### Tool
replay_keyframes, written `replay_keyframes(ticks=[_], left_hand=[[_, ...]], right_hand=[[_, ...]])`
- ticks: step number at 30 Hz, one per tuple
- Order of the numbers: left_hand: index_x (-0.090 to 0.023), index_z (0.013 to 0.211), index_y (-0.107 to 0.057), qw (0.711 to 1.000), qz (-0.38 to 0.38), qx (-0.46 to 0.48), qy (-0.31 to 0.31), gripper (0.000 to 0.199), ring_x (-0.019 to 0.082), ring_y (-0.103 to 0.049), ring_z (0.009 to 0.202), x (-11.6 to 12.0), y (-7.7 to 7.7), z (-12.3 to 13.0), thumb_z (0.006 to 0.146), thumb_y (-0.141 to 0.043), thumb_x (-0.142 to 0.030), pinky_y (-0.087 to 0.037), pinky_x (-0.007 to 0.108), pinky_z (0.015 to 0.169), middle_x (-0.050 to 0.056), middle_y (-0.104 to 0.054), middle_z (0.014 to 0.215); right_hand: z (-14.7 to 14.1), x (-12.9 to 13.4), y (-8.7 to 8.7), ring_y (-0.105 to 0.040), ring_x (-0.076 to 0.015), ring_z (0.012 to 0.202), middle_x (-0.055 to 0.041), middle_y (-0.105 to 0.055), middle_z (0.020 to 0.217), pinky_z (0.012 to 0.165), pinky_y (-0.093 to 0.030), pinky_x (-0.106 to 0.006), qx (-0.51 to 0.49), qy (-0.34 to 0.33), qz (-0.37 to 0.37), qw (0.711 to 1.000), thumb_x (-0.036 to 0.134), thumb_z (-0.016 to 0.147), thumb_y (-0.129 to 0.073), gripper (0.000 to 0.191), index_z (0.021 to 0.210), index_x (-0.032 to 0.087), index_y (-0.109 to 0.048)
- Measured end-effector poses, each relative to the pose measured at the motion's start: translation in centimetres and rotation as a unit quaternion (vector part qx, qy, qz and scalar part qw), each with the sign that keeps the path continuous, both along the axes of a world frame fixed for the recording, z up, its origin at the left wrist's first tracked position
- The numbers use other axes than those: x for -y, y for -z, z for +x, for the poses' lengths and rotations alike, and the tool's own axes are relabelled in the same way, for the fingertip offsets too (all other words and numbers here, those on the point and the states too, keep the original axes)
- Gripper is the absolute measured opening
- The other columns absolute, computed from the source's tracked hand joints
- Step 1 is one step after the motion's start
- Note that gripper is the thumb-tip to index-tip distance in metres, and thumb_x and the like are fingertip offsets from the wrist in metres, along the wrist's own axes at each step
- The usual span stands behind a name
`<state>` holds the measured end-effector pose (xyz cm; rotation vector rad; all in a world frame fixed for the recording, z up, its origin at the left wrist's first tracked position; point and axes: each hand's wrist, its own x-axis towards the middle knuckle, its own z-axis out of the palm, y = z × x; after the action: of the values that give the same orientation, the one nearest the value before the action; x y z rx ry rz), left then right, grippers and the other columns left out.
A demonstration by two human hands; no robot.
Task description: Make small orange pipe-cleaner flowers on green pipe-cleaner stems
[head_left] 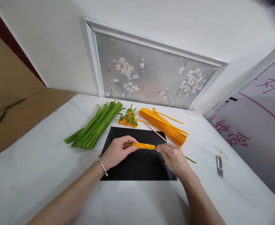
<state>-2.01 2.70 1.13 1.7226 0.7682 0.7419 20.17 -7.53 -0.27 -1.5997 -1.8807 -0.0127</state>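
Note:
Above a black mat, an orange pipe cleaner coil is wound around a green pipe cleaner. My left hand, with a silver bracelet at the wrist, pinches the left end of the coil and the green stem. At the other end, my right hand is closed on the green tip, its fingertips beside the last orange turns. A piece of green pipe cleaner shows past my right hand; whether it joins the held stem is hidden.
Behind the mat lie a green pipe cleaner bundle, several small orange-and-green pieces and an orange pipe cleaner bundle. A thin wooden stick overlaps the mat's back edge. Thread snips and clear rings lie at right.

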Motion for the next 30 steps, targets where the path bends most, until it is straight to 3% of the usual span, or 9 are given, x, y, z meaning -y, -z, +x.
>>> replay_keyframes(ticks=[6,11,15,19,25,30], left_hand=[[-0.017,0.086,-0.070,0.999,0.039,-0.038,0.007,0.014,0.016,-0.068,0.075,0.4,-0.2,0.2,0.076,-0.065,-0.024,-0.056,0.026,0.071,0.002,-0.073,0.083],[-0.019,0.084,-0.073,0.988,0.115,-0.103,-0.009,0.013,0.017,-0.069,0.077,0.1,-0.5,-0.1,0.076,-0.065,-0.026,-0.054,0.025,0.072,0.001,-0.075,0.085],[-0.026,0.091,-0.074,0.958,0.222,-0.181,-0.023,0.016,0.020,-0.069,0.085,-0.2,0.0,-0.6,0.077,-0.065,-0.026,-0.051,0.029,0.080,-0.001,-0.077,0.093],[-0.028,0.099,-0.073,0.924,0.320,-0.211,0.013,0.021,0.021,-0.068,0.082,-0.3,0.6,-0.6,0.081,-0.062,-0.024,-0.048,0.030,0.079,0.001,-0.076,0.094],[-0.025,0.100,-0.070,0.897,0.371,-0.232,0.062,0.021,0.019,-0.066,0.081,-0.2,0.8,-0.6,0.088,-0.054,-0.021,-0.045,0.029,0.075,0.002,-0.073,0.093],[-0.024,0.101,-0.070,0.882,0.398,-0.244,0.068,0.020,0.016,-0.064,0.076,0.0,0.7,-0.6,0.090,-0.053,-0.023,-0.044,0.027,0.070,0.002,-0.071,0.092]], right_hand=[[-0.8,0.0,0.1,-0.070,-0.0189,0.070,-0.0054,-0.074,0.083,0.066,-0.057,-0.030,-0.011,0.016,0.016,1.000,0.027,0.093,-0.049,0.021,0.093,0.020,-0.069],[-0.9,0.2,-0.4,-0.070,-0.0183,0.068,-0.0009,-0.074,0.079,0.065,-0.056,-0.029,-0.051,0.020,-0.016,0.998,0.027,0.092,-0.052,0.023,0.113,0.022,-0.059],[-0.6,0.1,-0.2,-0.069,-0.0174,0.069,-0.0039,-0.074,0.087,0.067,-0.056,-0.028,-0.024,-0.001,-0.015,1.000,0.027,0.092,-0.052,0.021,0.110,0.022,-0.064],[-0.6,0.1,0.1,-0.069,-0.0175,0.071,-0.0054,-0.073,0.088,0.069,-0.056,-0.027,0.019,-0.020,-0.026,0.999,0.024,0.092,-0.053,0.020,0.107,0.021,-0.066],[-1.2,0.3,-0.2,-0.068,-0.0182,0.065,-0.0058,-0.072,0.078,0.060,-0.053,-0.026,0.111,-0.010,-0.060,0.992,0.017,0.091,-0.053,0.019,0.103,0.020,-0.068],[-1.3,0.3,-0.5,-0.069,-0.0185,0.070,-0.0064,-0.073,0.084,0.065,-0.053,-0.026,0.073,-0.017,-0.071,0.995,0.017,0.090,-0.055,0.020,0.105,0.019,-0.067]])
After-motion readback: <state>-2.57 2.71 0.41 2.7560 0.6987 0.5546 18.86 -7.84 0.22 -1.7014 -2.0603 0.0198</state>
